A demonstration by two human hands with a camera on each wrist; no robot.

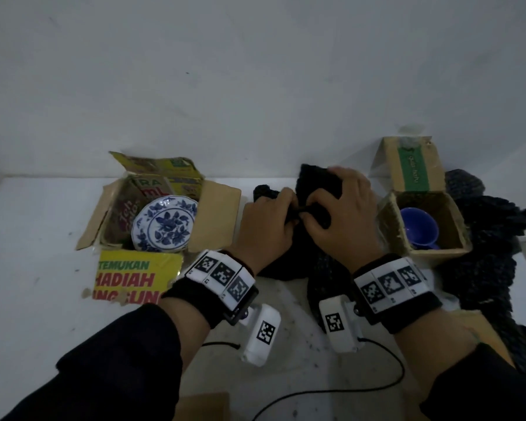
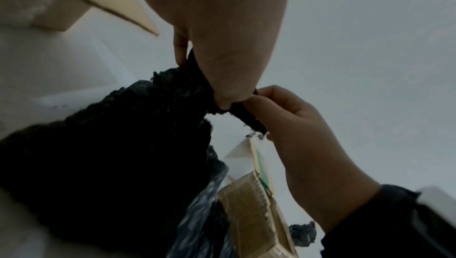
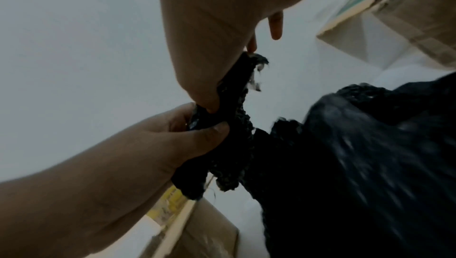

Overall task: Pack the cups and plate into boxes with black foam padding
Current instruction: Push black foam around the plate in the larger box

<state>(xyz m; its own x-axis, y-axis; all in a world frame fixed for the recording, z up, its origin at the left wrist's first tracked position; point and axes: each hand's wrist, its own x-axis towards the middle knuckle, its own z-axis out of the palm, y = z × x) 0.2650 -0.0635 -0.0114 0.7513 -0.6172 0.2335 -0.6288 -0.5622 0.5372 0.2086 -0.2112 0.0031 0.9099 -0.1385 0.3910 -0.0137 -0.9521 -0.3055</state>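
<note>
A sheet of black foam padding [image 1: 313,183] lies bunched in the middle of the white table. My left hand [image 1: 268,220] and my right hand [image 1: 340,214] both pinch its edge side by side, thumbs almost touching. The wrist views show the same black foam [image 2: 138,145] [image 3: 345,155] hanging from both grips, with my left hand [image 2: 222,78] and right hand [image 3: 212,86] pinching it. A blue-and-white floral plate [image 1: 164,223] leans inside the open yellow-printed box [image 1: 216,214] at left. A blue cup [image 1: 419,227] lies in the small brown box [image 1: 438,250] at right.
More black foam [image 1: 492,244] is piled behind and right of the small box. The yellow box's front flap [image 1: 137,276] lies flat on the table. A black cable [image 1: 362,387] runs across the near table. Another cardboard piece [image 1: 204,405] shows at the bottom edge.
</note>
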